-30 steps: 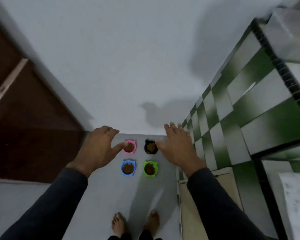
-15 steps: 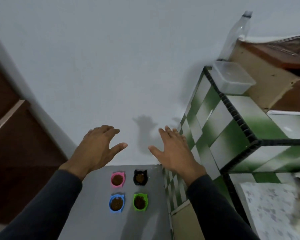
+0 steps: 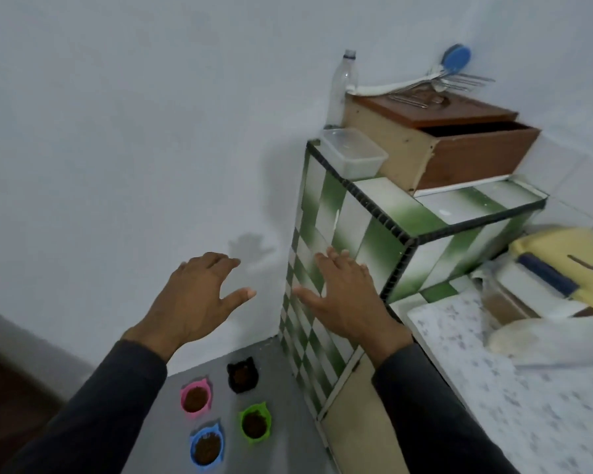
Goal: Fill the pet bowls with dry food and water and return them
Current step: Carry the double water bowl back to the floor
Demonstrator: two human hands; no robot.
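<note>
Four small bowls stand on the grey floor (image 3: pixel 281 367) at the lower centre of the frame, set in a square: the pink bowl (image 3: pixel 195 398), the black bowl (image 3: pixel 242 374), the blue bowl (image 3: pixel 206 447) and the green bowl (image 3: pixel 255 424). Each one shows brown dry food inside, so I judge that the food part is done and that these bowls are back at their place on the floor. I see no bowl with water anywhere in the view, so the water part seems to be left, or it happens somewhere the camera does not show.

The left hand (image 3: pixel 194 295) and the right hand (image 3: pixel 344 299) hang in the middle of the frame, well above the bowls, both with fingers spread and relaxed, holding nothing. At the upper right, on the green and white tiled counter (image 3: pixel 387 206), stand a clear plastic bottle (image 3: pixel 341 87) and a clear plastic container (image 3: pixel 355 155). Whether the bottle holds water I cannot tell; it may serve for the next step.
</note>
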